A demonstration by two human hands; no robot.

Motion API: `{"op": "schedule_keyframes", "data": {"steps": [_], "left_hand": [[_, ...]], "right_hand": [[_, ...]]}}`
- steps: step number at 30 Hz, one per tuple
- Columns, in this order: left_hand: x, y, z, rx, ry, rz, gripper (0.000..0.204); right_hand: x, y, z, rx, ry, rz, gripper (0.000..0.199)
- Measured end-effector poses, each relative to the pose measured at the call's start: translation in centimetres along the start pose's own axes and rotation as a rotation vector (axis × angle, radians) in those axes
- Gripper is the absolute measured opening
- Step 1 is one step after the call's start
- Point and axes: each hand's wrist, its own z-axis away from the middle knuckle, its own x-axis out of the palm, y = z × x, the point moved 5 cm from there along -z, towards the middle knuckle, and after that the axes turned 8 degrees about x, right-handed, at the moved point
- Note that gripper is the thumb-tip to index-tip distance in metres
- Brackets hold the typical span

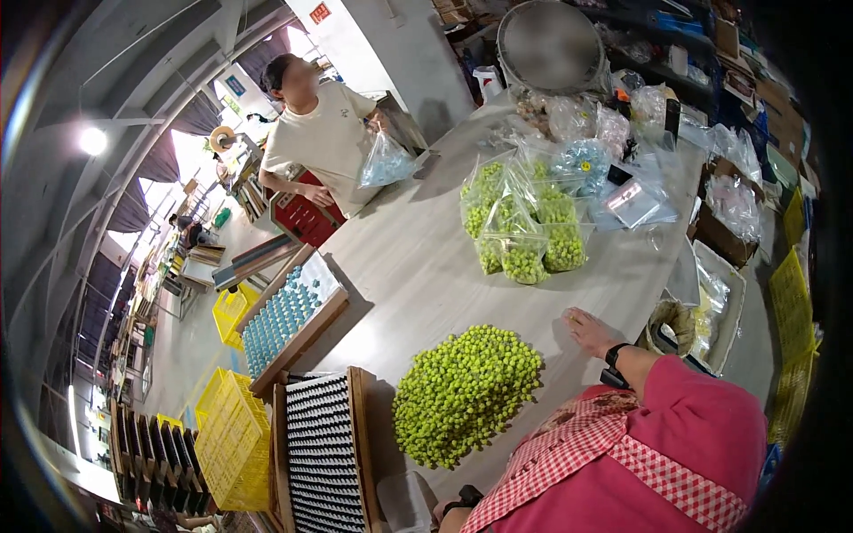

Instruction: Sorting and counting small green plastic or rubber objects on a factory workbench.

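Right now, the green pile [466, 395] lies heaped on the table [400, 289] between your two hands, with the right one beside it and the left one below it. Your right hand [592, 332] rests palm down to the right of the pile, well apart from it, fingers stretched out and bare of any load; a dark watch [614, 354] sits on that wrist. Your left hand [441, 513] shows only as a sliver just below the pile, at the lower edge, near a clear tub [405, 499]; you cannot tell from this whether its fingers are spread, closed or gripping the tub. The pile touches neither your right hand nor the rack [327, 449] of dark and white rows, which stands near it on the left. Farther left and beyond the pile, a tilted frame [286, 317] carries rows of small blue pieces, and a yellow crate [233, 440] sits to the left of the rack. Beyond the pile, you have several clear bags [524, 226] filled with the same green pieces, standing bunched together. Beyond the pile to its left, across the table, a co-worker [318, 133] holds up a clear pouch [387, 163] of pale blue pieces.
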Motion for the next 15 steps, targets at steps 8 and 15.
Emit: {"op": "schedule_keyframes", "data": {"steps": [8,15], "left_hand": [[-1.9,1.3,0.5,0.016,0.04,0.057,0.036],[-3.2,1.5,0.8,0.017,0.068,0.098,0.035]], "right_hand": [[-0.2,0.3,-0.3,0.032,-0.009,-0.1,0.047],[-5.9,-1.8,-0.5,0.197,-0.239,-0.338,0.046]]}}
